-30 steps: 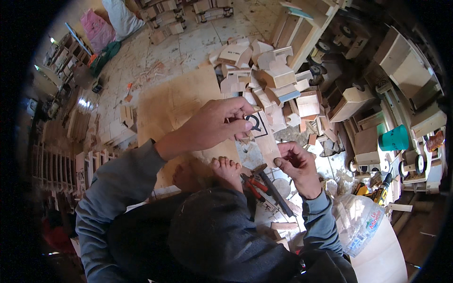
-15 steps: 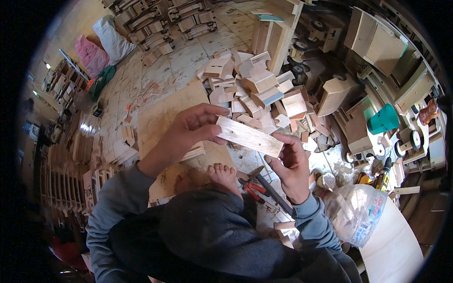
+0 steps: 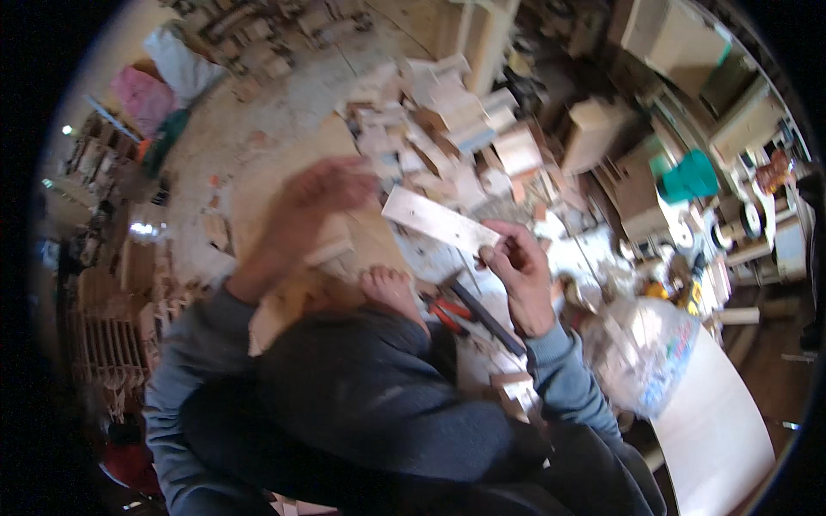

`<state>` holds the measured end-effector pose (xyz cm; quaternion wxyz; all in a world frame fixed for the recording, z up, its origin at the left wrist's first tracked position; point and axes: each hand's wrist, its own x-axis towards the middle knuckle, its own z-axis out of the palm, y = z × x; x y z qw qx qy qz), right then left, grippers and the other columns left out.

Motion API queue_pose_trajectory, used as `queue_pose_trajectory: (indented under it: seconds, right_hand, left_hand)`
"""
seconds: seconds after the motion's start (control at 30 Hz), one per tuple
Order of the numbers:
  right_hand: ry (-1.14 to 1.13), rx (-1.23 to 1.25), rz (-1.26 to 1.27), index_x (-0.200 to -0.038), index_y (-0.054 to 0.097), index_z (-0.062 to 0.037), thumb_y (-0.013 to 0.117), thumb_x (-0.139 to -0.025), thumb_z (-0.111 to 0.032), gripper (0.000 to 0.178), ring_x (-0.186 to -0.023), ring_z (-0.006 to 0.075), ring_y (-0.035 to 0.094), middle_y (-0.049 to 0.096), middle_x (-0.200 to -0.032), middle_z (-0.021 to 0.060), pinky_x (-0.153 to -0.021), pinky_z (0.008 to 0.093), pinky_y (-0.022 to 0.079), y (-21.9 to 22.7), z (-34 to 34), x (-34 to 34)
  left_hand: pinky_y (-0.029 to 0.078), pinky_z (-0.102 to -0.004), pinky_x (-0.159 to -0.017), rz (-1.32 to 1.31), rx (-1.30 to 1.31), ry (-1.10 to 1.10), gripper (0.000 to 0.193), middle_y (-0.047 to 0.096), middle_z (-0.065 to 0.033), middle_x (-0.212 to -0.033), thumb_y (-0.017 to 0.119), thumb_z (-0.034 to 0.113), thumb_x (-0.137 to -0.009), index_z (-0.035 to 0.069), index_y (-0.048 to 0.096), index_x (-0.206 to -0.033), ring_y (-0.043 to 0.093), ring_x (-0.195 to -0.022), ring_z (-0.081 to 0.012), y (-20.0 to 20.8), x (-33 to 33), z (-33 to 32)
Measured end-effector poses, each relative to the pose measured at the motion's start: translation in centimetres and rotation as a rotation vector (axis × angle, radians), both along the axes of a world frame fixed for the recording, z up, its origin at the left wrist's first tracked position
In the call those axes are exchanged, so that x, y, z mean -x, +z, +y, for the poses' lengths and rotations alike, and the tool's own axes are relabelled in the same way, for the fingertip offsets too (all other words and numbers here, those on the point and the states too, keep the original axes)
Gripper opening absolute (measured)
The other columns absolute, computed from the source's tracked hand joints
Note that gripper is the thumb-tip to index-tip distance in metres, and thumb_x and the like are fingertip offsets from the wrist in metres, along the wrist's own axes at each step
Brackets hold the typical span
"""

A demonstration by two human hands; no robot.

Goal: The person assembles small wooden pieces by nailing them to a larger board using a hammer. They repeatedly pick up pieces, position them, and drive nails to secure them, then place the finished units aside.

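Observation:
A flat pale wooden strip (image 3: pixel 439 221) with small dark spots slants in front of me. My right hand (image 3: pixel 520 265) pinches its lower right end between thumb and fingers. Clear of the strip's other end, my left hand (image 3: pixel 320 193) is smeared by motion, so its fingers cannot be made out well. Beneath the left hand, small pale wooden pieces (image 3: pixel 334 241) lie on a plywood board (image 3: pixel 284 176). On the floor below the strip are a hammer (image 3: pixel 486 318) and red-handled pliers (image 3: pixel 447 314), close to my bare foot (image 3: pixel 391 288).
A heap of cut wooden parts (image 3: pixel 456 120) lies ahead. Wooden assemblies with wheels and a green cup (image 3: pixel 688 178) stand at the right. A clear plastic bag (image 3: pixel 641 353) sits nearer, beside a pale curved panel (image 3: pixel 718 413). White and pink sacks (image 3: pixel 144 96) lean at the far left.
My left hand has let go of the wooden strip and moved left, away from it. The right hand still holds the strip. The whole view has shifted slightly.

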<state>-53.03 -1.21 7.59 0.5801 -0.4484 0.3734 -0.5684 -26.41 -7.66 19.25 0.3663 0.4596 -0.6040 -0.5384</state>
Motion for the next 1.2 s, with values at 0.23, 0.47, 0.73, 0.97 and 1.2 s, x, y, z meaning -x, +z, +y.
queue_pose_trajectory:
  seconds: [0.23, 0.47, 0.73, 0.97, 1.2]
  right_hand:
    - [-0.304, -0.772, 0.259, -0.106, 0.054, -0.0028, 0.056, -0.086, -0.002, 0.02, -0.076, 0.015, 0.06, 0.062, -0.089, 0.0072, -0.065, 0.027, 0.051, -17.1, 11.3, 8.1]
    - [-0.302, -0.034, 1.416, -0.099, 0.059, -0.0006, 0.062, -0.082, -0.014, 0.022, -0.081, 0.0316, 0.059, 0.058, -0.09, 0.0165, -0.074, 0.0412, 0.047, -20.4, 13.3, 13.3]
    - [0.075, -0.229, 1.857, -0.126, 0.049, -0.0169, 0.062, -0.078, -0.014, 0.05, -0.112, 0.0317, 0.046, 0.049, -0.119, 0.0121, -0.092, 0.0463, 0.041, -24.5, -0.4, 13.2]
    - [0.017, -0.435, 0.148, -0.101, 0.062, 0.0031, 0.051, -0.097, -0.031, 0.036, -0.067, 0.0092, 0.059, 0.063, -0.082, 0.0044, -0.061, 0.0276, 0.05, -16.8, 0.5, 11.3]
    - [0.321, -0.158, 0.27, -0.099, 0.06, 0.0014, 0.049, -0.098, -0.017, 0.022, -0.073, 0.0066, 0.051, 0.058, -0.08, -0.0013, -0.069, 0.0238, 0.045, -4.5, -0.9, 4.2]
  left_hand:
    - [0.045, -0.0315, -0.094, -0.015, -0.073, 0.026, 0.036, 0.063, -0.0105, -0.109, 0.054, 0.023, -0.095, 0.001, 0.053, -0.123, 0.059, -0.101, -0.0164, -1.2, -2.5, 0.3]
    - [0.047, -0.0309, -0.09, -0.127, -0.178, 0.017, 0.034, 0.064, -0.0103, -0.104, 0.055, 0.022, -0.094, 0.001, 0.055, -0.121, 0.061, -0.097, -0.0164, -2.9, -2.4, 0.6]
    - [0.047, -0.0299, -0.09, -0.201, -0.158, -0.036, 0.032, 0.065, -0.0105, -0.104, 0.054, 0.019, -0.094, 0.0, 0.055, -0.12, 0.061, -0.097, -0.0161, -2.7, -2.8, 0.5]
    - [0.049, -0.0291, -0.089, -0.251, -0.145, -0.047, 0.028, 0.065, -0.0102, -0.1, 0.057, 0.013, -0.091, -0.002, 0.056, -0.115, 0.062, -0.097, -0.0149, -3.0, -1.3, 0.3]
    - [0.046, -0.0277, -0.088, -0.375, 0.016, -0.28, 0.035, 0.062, -0.0097, -0.11, 0.057, 0.014, -0.091, -0.003, 0.051, -0.121, 0.058, -0.1, -0.0143, -3.6, 2.7, 0.3]
